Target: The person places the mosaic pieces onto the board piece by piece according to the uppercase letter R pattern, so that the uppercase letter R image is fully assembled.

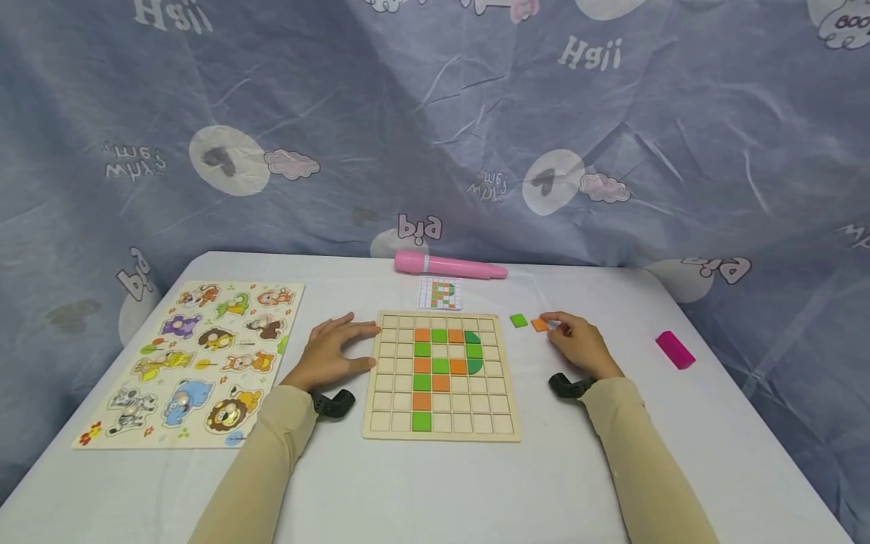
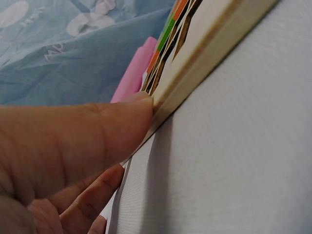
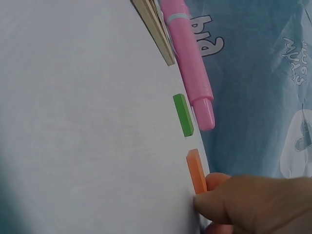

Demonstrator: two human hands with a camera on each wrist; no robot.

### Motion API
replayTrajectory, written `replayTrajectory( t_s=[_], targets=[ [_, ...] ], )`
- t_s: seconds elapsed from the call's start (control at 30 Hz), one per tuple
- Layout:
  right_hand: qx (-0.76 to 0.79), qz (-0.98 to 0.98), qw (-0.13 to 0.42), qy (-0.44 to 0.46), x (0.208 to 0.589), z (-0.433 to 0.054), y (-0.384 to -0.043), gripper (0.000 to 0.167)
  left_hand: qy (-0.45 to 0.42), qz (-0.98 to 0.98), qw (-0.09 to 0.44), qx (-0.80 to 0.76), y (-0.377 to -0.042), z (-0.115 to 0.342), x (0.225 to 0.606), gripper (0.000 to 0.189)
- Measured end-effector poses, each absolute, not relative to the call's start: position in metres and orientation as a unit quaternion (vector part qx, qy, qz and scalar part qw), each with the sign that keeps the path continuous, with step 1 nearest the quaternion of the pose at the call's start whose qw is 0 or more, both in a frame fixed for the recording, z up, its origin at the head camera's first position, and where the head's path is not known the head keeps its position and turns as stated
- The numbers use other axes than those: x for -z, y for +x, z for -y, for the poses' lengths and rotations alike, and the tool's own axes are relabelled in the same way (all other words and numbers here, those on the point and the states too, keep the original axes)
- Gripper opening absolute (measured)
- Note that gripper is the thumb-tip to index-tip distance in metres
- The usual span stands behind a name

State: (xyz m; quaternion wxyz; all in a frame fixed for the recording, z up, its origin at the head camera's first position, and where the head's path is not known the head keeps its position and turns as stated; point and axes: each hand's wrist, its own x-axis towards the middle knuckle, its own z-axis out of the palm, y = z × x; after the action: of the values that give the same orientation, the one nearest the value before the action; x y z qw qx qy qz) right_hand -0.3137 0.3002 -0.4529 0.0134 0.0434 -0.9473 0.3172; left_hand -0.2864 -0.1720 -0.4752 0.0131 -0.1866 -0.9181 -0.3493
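A wooden grid board (image 1: 394, 432) lies flat on the table, with green and orange tiles set in its squares in a P-like shape. My left hand (image 1: 331, 353) touches the board's left edge with thumb and fingertips, its fingers spread; the left wrist view shows the thumb (image 2: 83, 146) against the rim. Right of the board, my right hand (image 1: 580, 344) pinches an orange square tile (image 1: 540, 325) between thumb and finger at the table surface. A green square tile (image 1: 519, 320) lies just left of it. Behind the board is a small pattern card (image 1: 440, 293).
An animal puzzle board (image 1: 197, 366) covers the left of the table. At the back lies a pink pen-shaped object (image 1: 451, 267), and a magenta block (image 1: 675, 350) rests at the right. A patterned cloth (image 1: 435, 151) hangs behind the white table (image 1: 462, 491).
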Motion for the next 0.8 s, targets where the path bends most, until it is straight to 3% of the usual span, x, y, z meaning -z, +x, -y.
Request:
replayTrajectory(
  t_s=[0.8],
  targets=[
    [-0.366, 0.927, 0.032, 0.069, 0.453, -0.302, -0.302, 0.023, -0.186, 0.916, 0.011, 0.356, -0.286, 0.172, 0.475, 0.061]
  ],
)
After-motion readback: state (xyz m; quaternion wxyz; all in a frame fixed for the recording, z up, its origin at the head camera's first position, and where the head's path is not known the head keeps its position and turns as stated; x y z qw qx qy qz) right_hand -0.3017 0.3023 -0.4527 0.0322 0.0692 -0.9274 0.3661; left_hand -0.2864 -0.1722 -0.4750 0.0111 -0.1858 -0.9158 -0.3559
